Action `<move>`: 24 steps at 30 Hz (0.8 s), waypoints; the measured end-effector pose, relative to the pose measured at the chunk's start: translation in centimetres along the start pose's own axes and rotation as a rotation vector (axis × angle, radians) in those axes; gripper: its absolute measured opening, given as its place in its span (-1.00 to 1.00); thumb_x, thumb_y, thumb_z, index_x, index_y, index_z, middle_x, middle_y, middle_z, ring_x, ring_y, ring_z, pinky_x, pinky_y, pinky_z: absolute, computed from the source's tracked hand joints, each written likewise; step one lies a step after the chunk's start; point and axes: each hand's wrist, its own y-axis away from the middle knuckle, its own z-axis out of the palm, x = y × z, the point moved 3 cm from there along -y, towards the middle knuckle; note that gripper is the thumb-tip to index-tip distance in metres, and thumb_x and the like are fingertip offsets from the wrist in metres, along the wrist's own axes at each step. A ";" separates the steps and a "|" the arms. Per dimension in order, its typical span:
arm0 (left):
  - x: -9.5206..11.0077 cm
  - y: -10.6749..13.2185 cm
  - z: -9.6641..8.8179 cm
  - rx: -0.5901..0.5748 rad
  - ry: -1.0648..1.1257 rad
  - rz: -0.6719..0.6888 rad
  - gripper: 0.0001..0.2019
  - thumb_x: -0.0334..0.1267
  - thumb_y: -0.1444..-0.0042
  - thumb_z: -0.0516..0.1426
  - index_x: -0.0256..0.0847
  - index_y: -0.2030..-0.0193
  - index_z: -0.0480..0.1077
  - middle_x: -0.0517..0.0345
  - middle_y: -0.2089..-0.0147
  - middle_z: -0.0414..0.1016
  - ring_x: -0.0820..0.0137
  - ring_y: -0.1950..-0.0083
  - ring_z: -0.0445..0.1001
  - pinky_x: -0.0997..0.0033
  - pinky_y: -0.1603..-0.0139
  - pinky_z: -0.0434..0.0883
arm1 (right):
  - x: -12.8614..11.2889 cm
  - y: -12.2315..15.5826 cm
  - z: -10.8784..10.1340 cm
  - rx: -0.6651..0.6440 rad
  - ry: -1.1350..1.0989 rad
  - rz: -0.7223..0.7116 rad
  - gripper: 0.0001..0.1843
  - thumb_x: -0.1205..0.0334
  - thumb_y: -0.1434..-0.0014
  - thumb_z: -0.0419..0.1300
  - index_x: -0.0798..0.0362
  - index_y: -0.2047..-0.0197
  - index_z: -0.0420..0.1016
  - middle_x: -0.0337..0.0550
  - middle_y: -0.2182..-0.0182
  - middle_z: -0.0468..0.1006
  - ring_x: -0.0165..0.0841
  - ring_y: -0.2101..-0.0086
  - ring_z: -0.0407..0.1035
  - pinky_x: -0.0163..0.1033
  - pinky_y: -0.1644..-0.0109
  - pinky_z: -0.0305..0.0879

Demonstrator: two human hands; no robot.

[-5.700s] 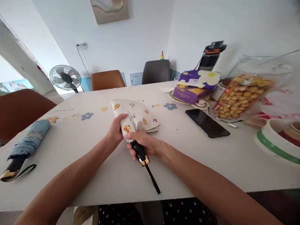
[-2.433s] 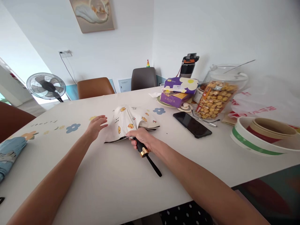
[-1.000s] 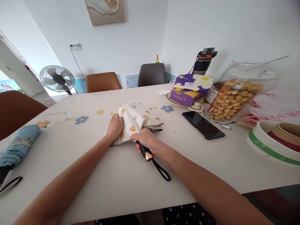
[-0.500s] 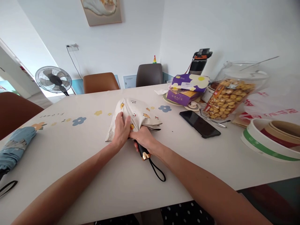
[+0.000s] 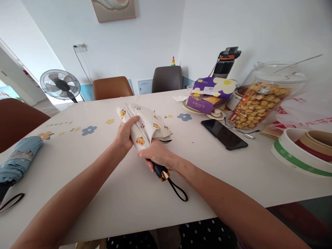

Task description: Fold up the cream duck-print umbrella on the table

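Umbrella point(image 5: 146, 128) is held in curled left hand point(image 5: 126, 133) and right hand point(image 5: 158, 152); folds point(image 5: 161, 131), if gripped loosely, could be spilled across table point(image 5: 116, 207).

Bare forearms point(image 5: 86, 181), white-dotted black clothing point(image 5: 206, 235)

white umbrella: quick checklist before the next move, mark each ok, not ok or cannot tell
1. Right hand grip: ok, wrapped round the white umbrella where the cloth meets the black handle.
2. Left hand grip: ok, thumb over the cloth's left side, fingers hidden.
3. Cloth wrapped snugly: not ok, a loose flap sticks out on the right.
4. Wrist loop free of both hands: ok, it trails from the handle's end.
5. Phone clear of the umbrella: ok, it lies apart, to the right.
6. Cloth touching the table: cannot tell, its underside is hidden.
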 end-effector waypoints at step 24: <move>0.0 -4.8 -4.7 0.036 -0.089 -0.058 -0.73 -0.12 0.06 0.07 -0.27 0.30 0.38 -0.04 0.37 0.51 0.13 0.19 0.49 0.14 0.12 0.46 | 0.5 0.6 2.6 -0.316 -0.614 0.114 -0.82 0.28 0.04 0.25 0.14 0.42 0.30 -0.32 0.54 0.30 -0.61 0.69 0.13 -0.46 0.71 0.18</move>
